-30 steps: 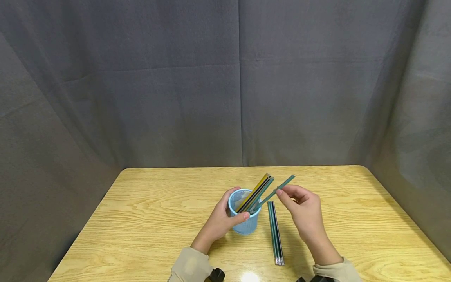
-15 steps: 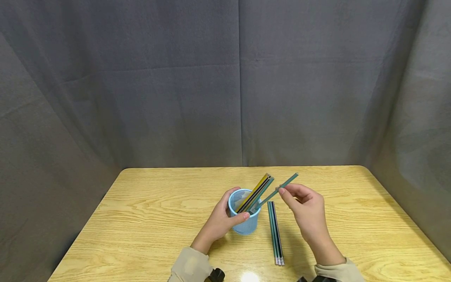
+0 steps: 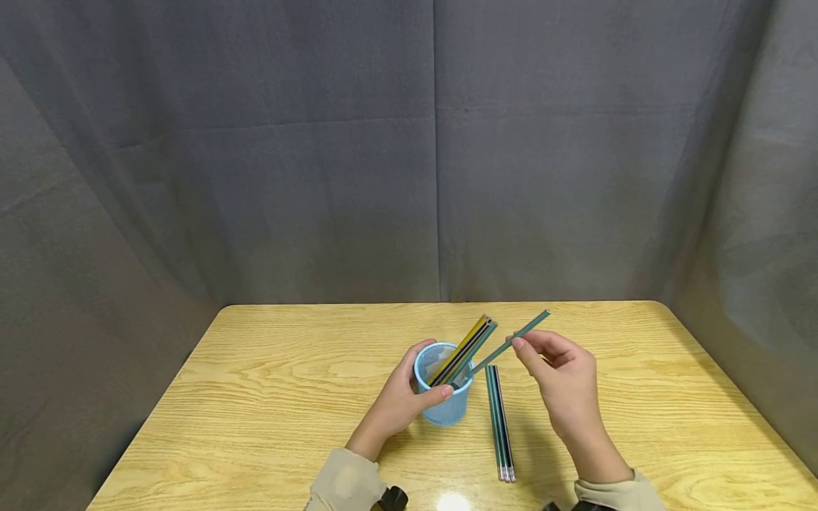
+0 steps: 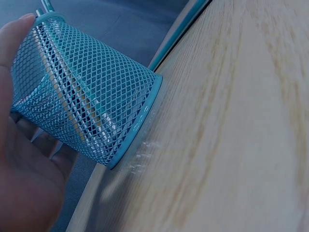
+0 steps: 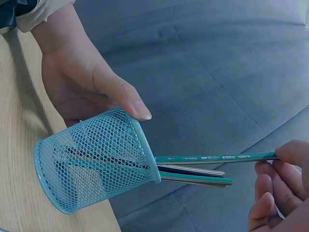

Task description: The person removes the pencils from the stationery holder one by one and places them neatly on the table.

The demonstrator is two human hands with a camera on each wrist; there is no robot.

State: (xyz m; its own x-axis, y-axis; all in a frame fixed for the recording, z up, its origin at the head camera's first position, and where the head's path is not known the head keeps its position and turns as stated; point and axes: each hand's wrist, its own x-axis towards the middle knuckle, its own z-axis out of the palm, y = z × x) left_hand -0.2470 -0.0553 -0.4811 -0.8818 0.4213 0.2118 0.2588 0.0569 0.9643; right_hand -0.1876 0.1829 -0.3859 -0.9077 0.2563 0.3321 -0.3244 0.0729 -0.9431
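Observation:
My left hand grips a light-blue mesh pencil cup near its rim, thumb over the front edge. Its base stands on the table in the left wrist view. Inside lean several pencils, a yellow pencil and dark and green ones among them, tops pointing up and right. My right hand pinches a green pencil near its upper end between thumb and fingers. That pencil slants out over the right side of the rim, its lower end at the mouth of the cup.
Several green and dark pencils lie side by side on the wooden table, just right of the cup, silver-coloured ends toward the person. A grey curtain encloses the back and sides of the table.
My right hand has moved slightly right and up, sliding the green pencil further out of the cup. My left hand and the cup have stayed in place.

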